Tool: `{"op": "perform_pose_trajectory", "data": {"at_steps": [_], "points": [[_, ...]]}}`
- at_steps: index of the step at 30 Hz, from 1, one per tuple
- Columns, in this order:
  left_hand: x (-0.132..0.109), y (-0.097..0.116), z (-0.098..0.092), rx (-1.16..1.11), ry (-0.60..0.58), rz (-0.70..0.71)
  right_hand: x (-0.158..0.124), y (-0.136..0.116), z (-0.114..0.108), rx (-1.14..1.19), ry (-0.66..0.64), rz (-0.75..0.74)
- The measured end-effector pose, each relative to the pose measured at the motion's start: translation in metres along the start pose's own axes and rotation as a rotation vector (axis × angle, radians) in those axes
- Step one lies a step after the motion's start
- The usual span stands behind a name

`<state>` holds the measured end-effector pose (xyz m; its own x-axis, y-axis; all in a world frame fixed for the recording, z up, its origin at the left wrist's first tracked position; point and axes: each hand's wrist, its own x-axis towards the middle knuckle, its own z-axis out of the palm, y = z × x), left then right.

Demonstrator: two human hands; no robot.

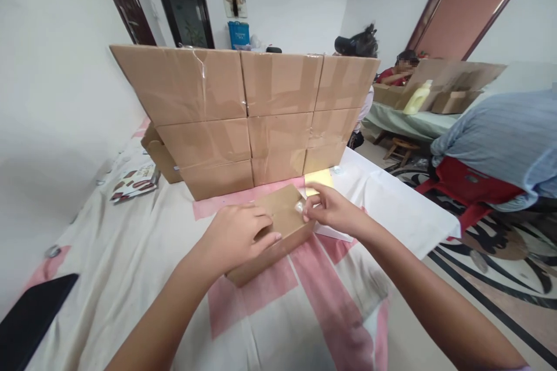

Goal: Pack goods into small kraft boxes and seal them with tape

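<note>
A small brown cardboard box (270, 255) lies at an angle on the cloth in front of me. My left hand (237, 235) is over its left end, with the fingers bent across the top and the thumb along the near edge. At the right end, my right hand (319, 207) pinches at a small, shiny, whitish piece that looks like clear plastic (299, 207); its exact kind is too small to tell. Beyond my right hand lies a yellow paper (318, 179), and a white sheet (334, 236) shows partly under the box's right end.
A wall of taped cardboard boxes (281, 133) stands behind the small box. At left are an open carton (162, 156), a printed packet (136, 181) and a dark flat object (37, 322). To the right, people sit near another table with a yellow bottle (418, 98).
</note>
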<state>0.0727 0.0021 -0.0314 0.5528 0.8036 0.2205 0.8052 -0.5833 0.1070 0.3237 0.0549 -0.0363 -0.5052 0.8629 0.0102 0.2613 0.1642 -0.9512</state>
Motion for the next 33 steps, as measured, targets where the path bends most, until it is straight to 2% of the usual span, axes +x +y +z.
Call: {"op": "perform_pose_trajectory", "data": {"at_steps": [2,5,9,12,21,26,29,33], "points": [[0.008,-0.011,0.001,-0.044,-0.011,0.063,0.011,-0.003,0.004,-0.082,-0.005,0.057],[0.012,-0.024,0.014,-0.074,0.072,0.159,0.022,-0.010,0.009,-0.199,0.043,0.182],[0.008,-0.027,0.031,0.010,0.207,0.243,0.035,-0.021,0.016,-0.210,0.048,0.340],[0.005,-0.026,0.032,0.032,0.245,0.265,0.043,-0.029,0.021,-0.218,0.045,0.438],[0.005,-0.030,0.033,-0.015,0.188,0.221,0.054,-0.047,0.031,-0.370,0.082,0.590],[0.005,-0.029,0.033,-0.015,0.169,0.190,0.057,-0.051,0.031,-0.678,0.033,0.581],[0.005,-0.029,0.032,-0.012,0.152,0.164,0.053,-0.048,0.021,-0.825,0.003,0.574],[0.005,-0.029,0.029,-0.022,0.134,0.157,0.039,-0.039,-0.004,-0.786,-0.028,0.646]]}}
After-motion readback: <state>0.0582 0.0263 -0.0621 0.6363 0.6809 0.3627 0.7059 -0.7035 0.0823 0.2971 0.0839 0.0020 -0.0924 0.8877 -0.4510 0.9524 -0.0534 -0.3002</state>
